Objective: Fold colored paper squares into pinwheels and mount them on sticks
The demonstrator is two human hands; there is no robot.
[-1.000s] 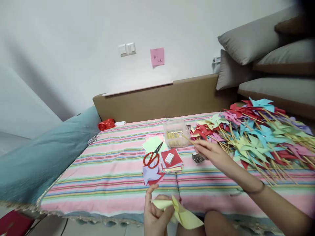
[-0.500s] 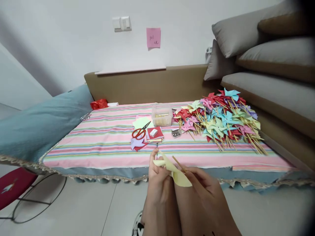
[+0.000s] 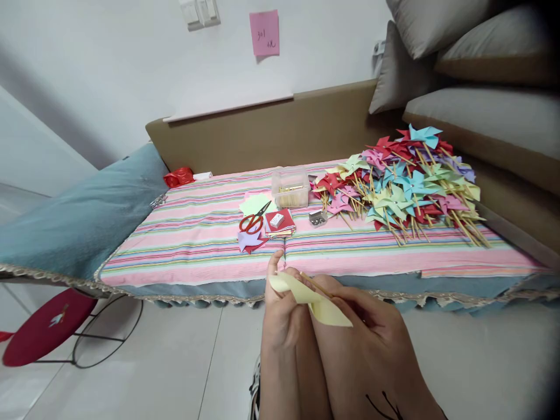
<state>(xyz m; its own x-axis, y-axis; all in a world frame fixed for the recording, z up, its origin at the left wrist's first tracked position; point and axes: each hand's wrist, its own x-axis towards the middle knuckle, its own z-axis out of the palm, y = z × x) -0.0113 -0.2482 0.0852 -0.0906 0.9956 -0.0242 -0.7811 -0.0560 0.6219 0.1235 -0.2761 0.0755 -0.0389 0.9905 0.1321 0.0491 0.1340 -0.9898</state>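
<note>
My left hand point(image 3: 282, 318) is closed on a pale yellow paper pinwheel point(image 3: 326, 311) with curved blades, held above my knees. Between the thumb and fingers of my right hand point(image 3: 376, 326) is a thin wooden stick point(image 3: 317, 286). The stick's tip lies close behind the paper; whether they touch, I cannot tell. Beyond my hands, red-handled scissors point(image 3: 252, 223) rest by a stack of coloured paper squares point(image 3: 286, 220) with a small white box point(image 3: 276, 220) on top. Cut purple paper point(image 3: 249, 240) lies in front of the scissors.
A big pile of finished pinwheels point(image 3: 406, 192) covers the right of the striped cloth point(image 3: 196, 233). A clear plastic box point(image 3: 290, 189) holds sticks, with a small case of metal pins point(image 3: 318, 218) nearby. Grey cushions point(image 3: 490, 116) are stacked at right; a red stool point(image 3: 50, 326) stands lower left.
The yellow pinwheel has turned flatter, and the stick has tipped lower and closer to it. My view has tilted, so the bed and its things appear higher.
</note>
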